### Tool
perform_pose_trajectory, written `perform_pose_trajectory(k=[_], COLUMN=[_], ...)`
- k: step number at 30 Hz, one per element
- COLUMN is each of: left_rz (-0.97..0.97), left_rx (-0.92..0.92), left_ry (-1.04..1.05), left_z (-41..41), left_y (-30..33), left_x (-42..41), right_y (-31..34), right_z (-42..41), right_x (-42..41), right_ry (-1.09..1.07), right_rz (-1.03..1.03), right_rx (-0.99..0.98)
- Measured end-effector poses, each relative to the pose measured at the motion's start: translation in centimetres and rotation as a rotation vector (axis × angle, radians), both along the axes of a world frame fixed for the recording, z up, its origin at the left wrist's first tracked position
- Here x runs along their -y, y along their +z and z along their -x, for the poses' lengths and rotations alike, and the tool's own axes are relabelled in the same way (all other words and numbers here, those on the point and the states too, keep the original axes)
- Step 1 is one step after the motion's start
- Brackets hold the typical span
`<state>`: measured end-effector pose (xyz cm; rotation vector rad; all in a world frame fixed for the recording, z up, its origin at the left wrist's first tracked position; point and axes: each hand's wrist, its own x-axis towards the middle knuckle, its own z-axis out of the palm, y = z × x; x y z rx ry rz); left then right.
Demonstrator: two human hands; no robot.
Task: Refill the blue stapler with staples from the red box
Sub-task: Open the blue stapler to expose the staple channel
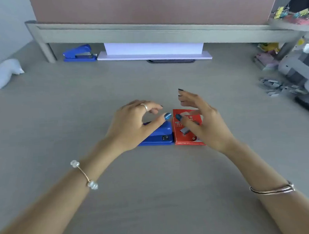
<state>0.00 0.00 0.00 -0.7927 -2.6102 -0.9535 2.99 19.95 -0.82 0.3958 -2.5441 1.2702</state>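
A small blue stapler (pixel 160 136) lies on the grey desk (pixel 153 179) in the middle, its front end toward the right. Touching its right side is the red staple box (pixel 184 131), lying flat and closed with a picture of staples on its lid. My left hand (pixel 132 125) hovers over the stapler's rear half with fingers curled and apart, holding nothing. My right hand (pixel 202 121) hovers over the right part of the red box, fingers spread, thumb above the lid. Both hands hide part of what lies beneath them.
A second blue stapler (pixel 78 53) sits at the back left under a grey shelf riser (pixel 145 32), beside white paper (pixel 154 51). A white object (pixel 3 73) lies far left. Loose staples (pixel 273 86), a grey device (pixel 298 68) and clutter fill the right edge.
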Motion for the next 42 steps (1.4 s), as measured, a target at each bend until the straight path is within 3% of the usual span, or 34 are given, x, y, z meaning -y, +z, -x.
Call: perform_pose_trajectory(k=[5, 15, 21, 27, 34, 42], left_rz=[-0.059, -0.127, -0.467, -0.611, -0.449, -0.145], left_rx=[0.113, 0.119, 0.197, 0.242, 0.293, 0.196], left_ry=[-0.035, -0.099, -0.128, -0.104, 0.054, 0.185], left_z=[-1.7, -1.1, -1.3, -1.0, -0.9, -0.2], left_y=[-1.9, -2.9, -1.1, 1.0, -0.2, -1.2], left_x=[0.3, 0.6, 1.5, 6.4, 13.9, 15.0], right_y=[-0.4, -1.7, -1.9, -1.7, -1.7, -1.6], right_z=[-1.2, -1.0, -0.9, -1.0, -0.9, -1.1], right_x=[0.7, 2.1, 2.3, 2.2, 2.4, 2.2], right_ry=[0.049, 0.086, 0.087, 0.093, 0.077, 0.080], right_rz=[-0.087, -0.217, -0.236, -0.239, -0.196, -0.205], right_rx=[0.068, 0.001, -0.018, 0.016, 0.061, 0.070])
